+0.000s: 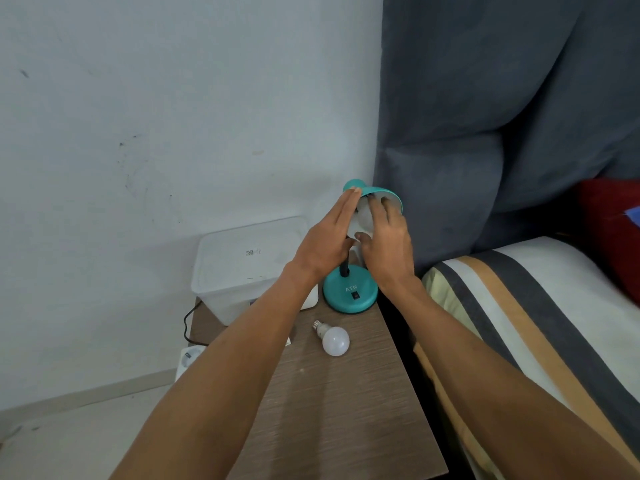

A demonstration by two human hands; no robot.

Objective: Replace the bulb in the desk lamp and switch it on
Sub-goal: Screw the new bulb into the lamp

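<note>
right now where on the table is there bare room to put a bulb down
The near half of the table, below the loose bulb and between the two forearms, is bare wood. The far end is crowded: the plastic box on the left and the lamp base on the right, with both hands above it.

A bedroom in a home: striped mattress [540, 306] against a padded grey headboard [485, 116], wooden bedside table [332, 403] alongside, teal desk lamp [349, 292] at its far right corner, plain white wall [156, 116].
</note>
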